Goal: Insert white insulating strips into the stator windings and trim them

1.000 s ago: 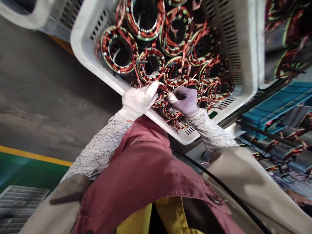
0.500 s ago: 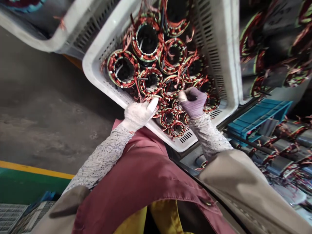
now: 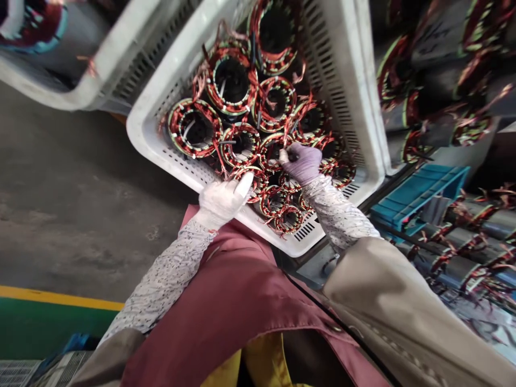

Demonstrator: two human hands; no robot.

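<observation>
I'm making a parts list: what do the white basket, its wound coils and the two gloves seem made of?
White basket: probably moulded plastic, matte, given its rounded rim and slotted walls. Wound coils: likely copper wire, slightly glossy, by the reddish strands. White glove and purple glove: seemingly matte knit fabric, soft and shineless.

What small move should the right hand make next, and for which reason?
Perhaps lift the right hand slightly: its curled fingers overlap a wire-wound ring in the white basket, and whether they grip anything is unclear. A small lift might show this.
</observation>
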